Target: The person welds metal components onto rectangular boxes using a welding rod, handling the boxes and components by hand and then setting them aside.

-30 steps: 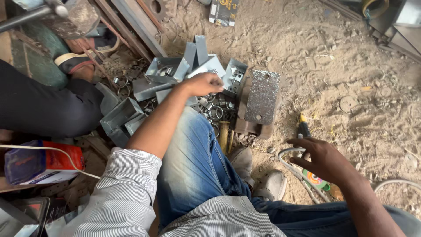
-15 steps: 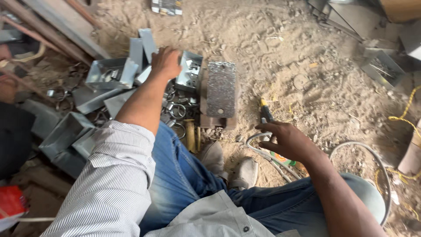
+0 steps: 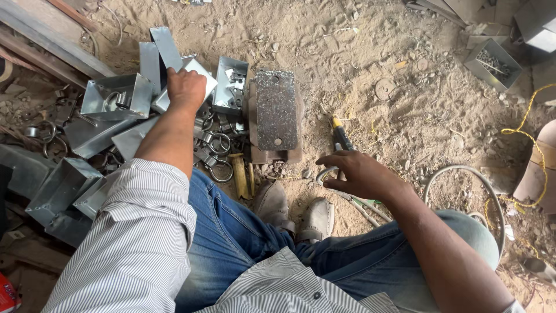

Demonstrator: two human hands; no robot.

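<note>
I sit on sandy ground in jeans and a striped shirt. My left hand [image 3: 185,88] reaches forward into a pile of grey sheet-metal boxes [image 3: 114,95] and grips the edge of one tilted box [image 3: 200,74]. My right hand [image 3: 360,175] hovers low, fingers spread and curled, just over a tool with a yellow and black handle [image 3: 340,134] and some bent metal rods [image 3: 359,206] lying on the sand. A pitted steel plate [image 3: 275,110] lies flat between the two hands, with metal rings [image 3: 217,145] beside it.
More metal boxes [image 3: 58,191] lie at the left by my knee. A small open box of parts [image 3: 492,62] sits at the far right. A yellow cord [image 3: 530,156] and a grey hose [image 3: 463,174] loop on the right. Wooden planks [image 3: 40,46] lie top left.
The view has swung right and tilted down. My left hand has shifted left in the pile onto a tilted box. My right hand stays over the tool on the sand.
</note>
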